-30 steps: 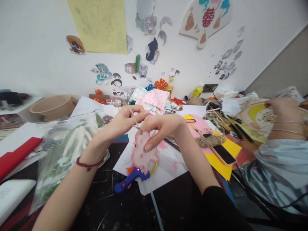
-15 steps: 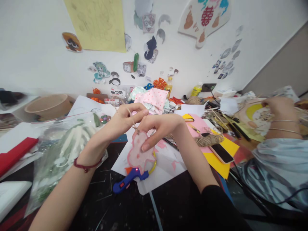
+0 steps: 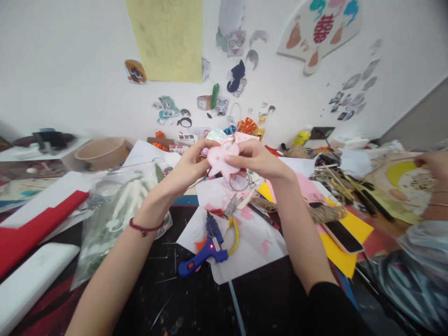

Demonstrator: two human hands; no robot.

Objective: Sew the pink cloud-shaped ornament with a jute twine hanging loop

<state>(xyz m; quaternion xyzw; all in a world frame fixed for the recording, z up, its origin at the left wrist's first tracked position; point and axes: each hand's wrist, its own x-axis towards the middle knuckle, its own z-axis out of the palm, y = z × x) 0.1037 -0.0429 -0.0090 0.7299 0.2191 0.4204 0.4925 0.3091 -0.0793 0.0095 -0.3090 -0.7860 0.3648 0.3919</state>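
Note:
Above the middle of the table, a flat pink star-like cutout (image 3: 221,161) with a darker pink edge is held between my two hands. My left hand (image 3: 191,163) pinches its left side, and a small pink ball (image 3: 205,151) shows by those fingertips. On the other side my right hand (image 3: 261,158) grips it, thumb across the front face. Just below the cutout a thin ring (image 3: 240,182) is visible. A blue glue gun (image 3: 206,254) with a lit red light lies nearer me on white paper (image 3: 245,266), beside pliers (image 3: 231,205) with red and yellow handles.
To the left lie a clear plastic bag (image 3: 115,224) of green and white material and a red object (image 3: 42,233). Twine (image 3: 325,212), a phone (image 3: 343,235) and yellow paper (image 3: 341,261) are on the right. A co-worker's hand (image 3: 436,163) is at the far right.
Both hands have raised the cutout away from me, and its face now shows upright between them. The glue gun and pliers below are uncovered. The view has shifted left.

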